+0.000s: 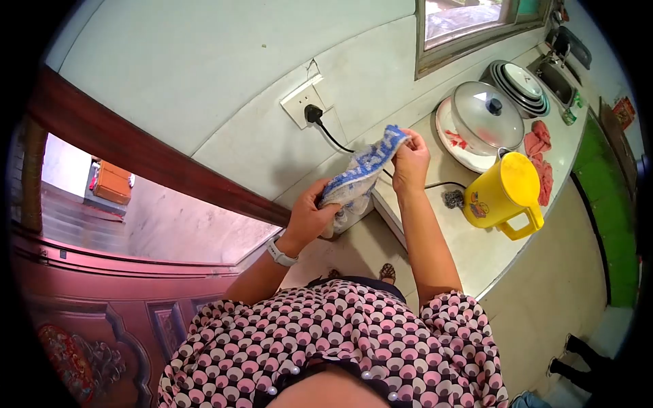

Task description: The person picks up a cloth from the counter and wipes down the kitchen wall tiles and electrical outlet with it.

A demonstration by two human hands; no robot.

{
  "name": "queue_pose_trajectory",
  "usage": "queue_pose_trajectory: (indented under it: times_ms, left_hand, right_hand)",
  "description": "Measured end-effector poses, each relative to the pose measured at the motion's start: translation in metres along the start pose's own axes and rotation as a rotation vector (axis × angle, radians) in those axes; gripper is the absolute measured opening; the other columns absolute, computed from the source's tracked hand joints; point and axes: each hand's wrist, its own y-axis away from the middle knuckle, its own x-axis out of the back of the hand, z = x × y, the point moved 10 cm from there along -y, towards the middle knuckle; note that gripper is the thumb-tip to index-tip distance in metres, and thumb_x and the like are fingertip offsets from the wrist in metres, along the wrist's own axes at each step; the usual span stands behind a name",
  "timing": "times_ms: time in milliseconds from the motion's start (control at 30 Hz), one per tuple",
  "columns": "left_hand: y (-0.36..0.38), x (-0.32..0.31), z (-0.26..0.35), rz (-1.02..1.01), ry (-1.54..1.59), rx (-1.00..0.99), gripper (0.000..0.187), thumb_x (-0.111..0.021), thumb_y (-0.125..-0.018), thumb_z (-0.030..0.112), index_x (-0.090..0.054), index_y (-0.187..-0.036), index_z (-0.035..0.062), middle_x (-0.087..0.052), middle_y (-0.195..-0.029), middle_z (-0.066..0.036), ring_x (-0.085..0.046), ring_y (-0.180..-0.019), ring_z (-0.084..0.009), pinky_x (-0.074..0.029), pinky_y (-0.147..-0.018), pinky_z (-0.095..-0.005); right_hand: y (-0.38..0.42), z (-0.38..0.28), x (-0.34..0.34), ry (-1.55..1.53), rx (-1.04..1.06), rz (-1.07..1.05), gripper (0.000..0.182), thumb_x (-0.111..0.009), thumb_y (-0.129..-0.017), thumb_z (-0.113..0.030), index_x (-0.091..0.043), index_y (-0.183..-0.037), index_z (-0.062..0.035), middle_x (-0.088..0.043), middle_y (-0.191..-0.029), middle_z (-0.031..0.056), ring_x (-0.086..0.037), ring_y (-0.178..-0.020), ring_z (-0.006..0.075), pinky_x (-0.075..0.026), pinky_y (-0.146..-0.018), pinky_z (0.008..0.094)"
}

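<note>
A blue-and-white cloth [360, 171] is stretched between my two hands, in front of the wall and over the near corner of the counter. My left hand [311, 216], with a pale watch on its wrist, grips the lower left end. At the upper right end, my right hand [411, 162] pinches a corner of it between thumb and fingers. The cloth's lower part hangs loose and crumpled. Close to my right forearm stands a yellow electric kettle [502, 192], and a black cord passes behind the cloth.
A socket with a black plug [313, 113] is on the wall. Along the counter [469, 255] are a glass-lidded pan [484, 115], stacked bowls [522, 81], a red cloth [539, 153], a steel scourer [454, 198] and a sink [554, 80]. A pink door [136, 292] stands at left. Another person's legs [578, 360] show lower right.
</note>
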Motion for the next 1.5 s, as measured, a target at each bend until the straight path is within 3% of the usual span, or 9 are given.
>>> queue_pose_trajectory:
  times_ms: [200, 367, 467, 667, 800, 967, 1067, 1233, 1500]
  left_hand:
    - [0.01, 0.011, 0.012, 0.126, -0.071, 0.005, 0.03, -0.058, -0.076, -0.005, -0.055, -0.106, -0.0022, -0.061, -0.096, -0.003, -0.055, -0.086, -0.0083, -0.044, -0.077, -0.0231]
    - [-0.003, 0.016, 0.027, 0.196, -0.083, -0.02, 0.03, -0.058, -0.077, -0.005, -0.054, -0.107, -0.0021, -0.06, -0.097, -0.004, -0.054, -0.088, -0.0083, -0.044, -0.08, -0.0237]
    - [-0.011, 0.01, 0.034, 0.206, -0.062, -0.067, 0.031, -0.058, -0.078, -0.005, -0.053, -0.108, -0.002, -0.06, -0.098, -0.004, -0.055, -0.088, -0.0088, -0.044, -0.081, -0.0239]
    - [-0.012, 0.014, 0.01, 0.219, -0.035, 0.016, 0.03, -0.06, -0.077, -0.005, -0.054, -0.106, -0.0015, -0.061, -0.099, -0.005, -0.056, -0.089, -0.0098, -0.044, -0.082, -0.0247]
    - [-0.004, 0.012, -0.007, 0.208, -0.034, 0.1, 0.03, -0.061, -0.077, -0.004, -0.055, -0.106, -0.0011, -0.061, -0.098, -0.004, -0.056, -0.089, -0.0096, -0.044, -0.083, -0.025]
    - [-0.004, 0.012, -0.019, 0.194, -0.016, 0.099, 0.032, -0.062, -0.078, -0.003, -0.054, -0.109, -0.0012, -0.06, -0.099, -0.004, -0.055, -0.09, -0.0093, -0.043, -0.083, -0.0243]
    - [-0.009, 0.008, -0.008, 0.212, 0.001, 0.062, 0.032, -0.061, -0.079, -0.002, -0.053, -0.11, -0.0011, -0.059, -0.102, -0.004, -0.054, -0.091, -0.0089, -0.043, -0.083, -0.0241]
    - [-0.023, -0.003, 0.046, 0.198, -0.05, -0.074, 0.033, -0.061, -0.08, -0.002, -0.051, -0.111, -0.0015, -0.058, -0.104, -0.004, -0.053, -0.093, -0.0084, -0.043, -0.083, -0.0243]
    - [-0.011, -0.006, 0.043, 0.239, 0.011, -0.05, 0.027, -0.06, -0.08, 0.0, -0.054, -0.106, -0.0019, -0.06, -0.096, -0.004, -0.054, -0.087, -0.0084, -0.043, -0.08, -0.024]
  right_hand:
    - [-0.004, -0.006, -0.06, 0.164, 0.174, -0.184, 0.022, -0.061, -0.076, 0.006, -0.061, -0.097, 0.0025, -0.062, -0.084, 0.0038, -0.057, -0.071, 0.0071, -0.045, -0.064, 0.0179]
    - [-0.019, -0.026, -0.116, 0.276, 0.402, -0.29, 0.017, -0.065, -0.069, 0.003, -0.064, -0.085, -0.0016, -0.056, -0.07, -0.0022, -0.044, -0.058, 0.0023, -0.037, -0.054, 0.0163]
    - [-0.025, -0.021, -0.143, 0.266, 0.261, -0.421, 0.015, -0.065, -0.069, 0.002, -0.064, -0.082, -0.0024, -0.054, -0.066, -0.0031, -0.043, -0.056, 0.0027, -0.036, -0.052, 0.0176]
    - [-0.048, 0.012, -0.131, 0.487, 0.289, -0.48, 0.015, -0.069, -0.064, -0.003, -0.061, -0.077, -0.0043, -0.053, -0.062, -0.003, -0.044, -0.054, 0.0034, -0.036, -0.05, 0.0185]
    - [-0.059, 0.051, -0.1, 0.58, 0.287, -0.513, 0.012, -0.061, -0.069, 0.004, -0.059, -0.08, -0.0017, -0.05, -0.062, -0.0045, -0.043, -0.053, 0.0027, -0.037, -0.049, 0.0171]
    - [-0.065, 0.038, -0.066, 0.436, 0.111, -0.285, 0.016, -0.062, -0.067, 0.001, -0.063, -0.082, -0.0014, -0.056, -0.066, -0.0006, -0.047, -0.057, 0.004, -0.039, -0.053, 0.0185]
    - [-0.049, -0.032, -0.096, 0.538, 0.358, -0.165, 0.015, -0.059, -0.069, 0.004, -0.063, -0.083, -0.0011, -0.056, -0.067, -0.0009, -0.047, -0.057, 0.0031, -0.039, -0.053, 0.0176]
    - [-0.014, -0.101, -0.177, 0.443, 0.512, -0.329, 0.015, -0.061, -0.069, 0.003, -0.063, -0.083, -0.0015, -0.057, -0.068, -0.0009, -0.047, -0.058, 0.0029, -0.04, -0.055, 0.017]
    - [-0.038, -0.039, -0.159, 0.485, 0.427, -0.546, 0.019, -0.061, -0.068, 0.007, -0.063, -0.085, -0.0009, -0.061, -0.075, 0.0006, -0.054, -0.063, 0.0057, -0.044, -0.058, 0.0187]
